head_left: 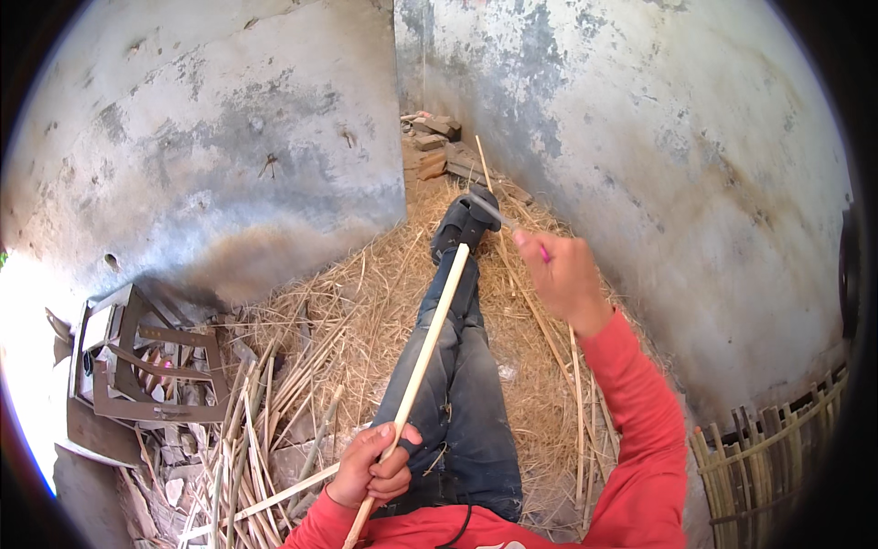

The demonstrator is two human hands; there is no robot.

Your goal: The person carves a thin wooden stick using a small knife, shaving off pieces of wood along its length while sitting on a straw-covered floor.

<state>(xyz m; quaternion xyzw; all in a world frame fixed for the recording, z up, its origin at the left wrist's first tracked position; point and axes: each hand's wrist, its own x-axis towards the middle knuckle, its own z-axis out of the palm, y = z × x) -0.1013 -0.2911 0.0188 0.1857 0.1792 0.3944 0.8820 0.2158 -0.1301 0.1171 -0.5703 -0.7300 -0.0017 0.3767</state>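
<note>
Stick ran slantwise from the bottom edge up to mid-frame, left hand curled pretty snug round its lower part; right hand, right of centre, had fingers wrapped round a pink-handled knife.

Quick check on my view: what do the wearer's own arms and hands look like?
Both arms wear plain red long sleeves. The right sleeve reaches the wrist and creases around the elbow; only the lower end of the left sleeve shows. No gloves cover the left hand or right hand. I see no markings on either sleeve.
</note>
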